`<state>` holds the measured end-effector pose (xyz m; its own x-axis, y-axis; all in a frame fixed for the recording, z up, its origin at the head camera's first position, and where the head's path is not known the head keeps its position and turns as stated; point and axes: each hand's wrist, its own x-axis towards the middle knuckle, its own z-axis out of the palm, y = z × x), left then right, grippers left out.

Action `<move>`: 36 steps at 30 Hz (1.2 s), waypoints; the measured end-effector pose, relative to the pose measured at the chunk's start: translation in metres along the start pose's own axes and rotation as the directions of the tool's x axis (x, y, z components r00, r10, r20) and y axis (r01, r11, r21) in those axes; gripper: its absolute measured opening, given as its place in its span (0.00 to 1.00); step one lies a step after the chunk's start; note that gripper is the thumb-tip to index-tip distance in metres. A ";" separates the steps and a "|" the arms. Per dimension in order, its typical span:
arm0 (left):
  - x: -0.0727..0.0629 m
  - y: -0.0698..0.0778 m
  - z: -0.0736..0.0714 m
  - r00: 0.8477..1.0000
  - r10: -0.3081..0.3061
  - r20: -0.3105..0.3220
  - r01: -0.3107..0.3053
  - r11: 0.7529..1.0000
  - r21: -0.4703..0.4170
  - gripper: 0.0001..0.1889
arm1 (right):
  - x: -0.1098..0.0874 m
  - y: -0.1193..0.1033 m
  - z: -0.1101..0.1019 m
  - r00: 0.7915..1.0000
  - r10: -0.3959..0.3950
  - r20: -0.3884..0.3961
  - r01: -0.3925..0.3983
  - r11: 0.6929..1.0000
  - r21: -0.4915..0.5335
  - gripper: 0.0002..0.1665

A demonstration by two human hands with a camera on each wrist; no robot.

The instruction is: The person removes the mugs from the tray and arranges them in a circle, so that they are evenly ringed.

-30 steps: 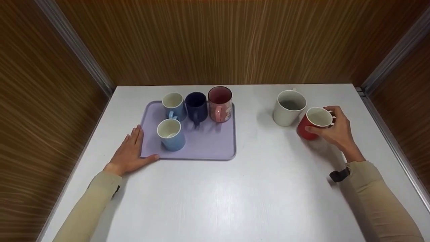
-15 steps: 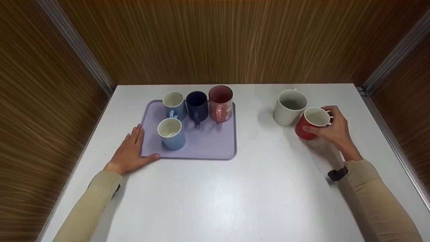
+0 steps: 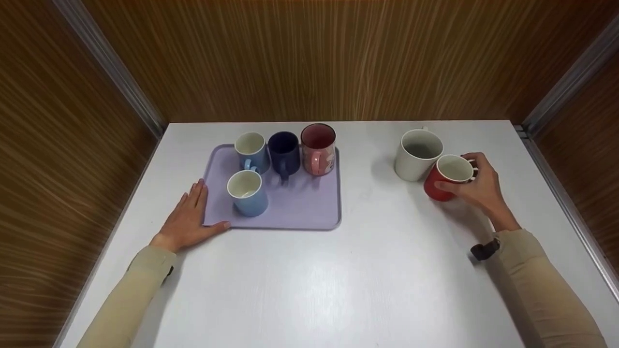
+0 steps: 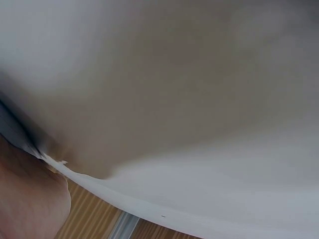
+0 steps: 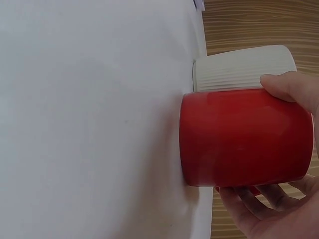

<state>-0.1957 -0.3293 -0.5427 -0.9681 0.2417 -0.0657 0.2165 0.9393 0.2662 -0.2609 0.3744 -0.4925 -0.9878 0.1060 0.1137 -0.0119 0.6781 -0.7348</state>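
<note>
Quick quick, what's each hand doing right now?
Left hand: open, touching the lilac tray at its near-left corner, holding nothing.
Right hand: closed on the red mug, thumb and fingers on opposite sides.

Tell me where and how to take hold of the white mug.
Probably by the body of the white mug, coming from the person's left: it stands upright, its handle points to the back, away from the person, and the red mug, gripped by the right hand, crowds its front right side.
</note>
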 end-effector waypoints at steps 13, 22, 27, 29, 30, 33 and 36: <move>-0.003 -0.001 -0.002 0.999 0.013 -0.034 -0.013 1.000 -0.006 0.68 | -0.001 -0.013 -0.003 0.999 0.007 0.035 -0.006 1.000 -0.020 0.58; -0.002 -0.002 -0.002 1.000 -0.001 -0.003 0.001 1.000 -0.003 0.68 | -0.006 -0.049 -0.014 0.992 -0.027 -0.126 0.027 1.000 0.001 0.51; -0.003 -0.002 -0.001 1.000 -0.004 -0.006 0.004 1.000 0.001 0.68 | -0.008 -0.080 -0.006 0.985 -0.119 -0.127 0.127 0.990 0.059 0.47; -0.003 -0.001 -0.001 1.000 -0.006 -0.006 0.006 1.000 0.002 0.68 | -0.009 -0.093 0.001 0.982 -0.159 -0.105 0.167 0.983 0.072 0.46; -0.003 -0.001 -0.001 1.000 -0.006 -0.006 0.006 1.000 0.001 0.68 | -0.009 -0.100 0.006 0.978 -0.183 -0.096 0.191 0.979 0.078 0.46; -0.003 0.000 -0.001 1.000 -0.004 -0.008 0.004 1.000 -0.003 0.68 | -0.008 -0.122 0.018 0.966 -0.252 -0.062 0.257 0.960 0.110 0.45; 0.000 0.000 -0.001 1.000 -0.003 -0.005 0.003 1.000 -0.009 0.68 | -0.008 -0.144 0.033 0.958 -0.288 -0.016 0.287 0.948 0.138 0.45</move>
<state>-0.1955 -0.3292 -0.5415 -0.9694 0.2377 -0.0615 0.2125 0.9379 0.2743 -0.2569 0.2518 -0.4101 -0.9400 -0.0819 0.3312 -0.3164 0.5725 -0.7564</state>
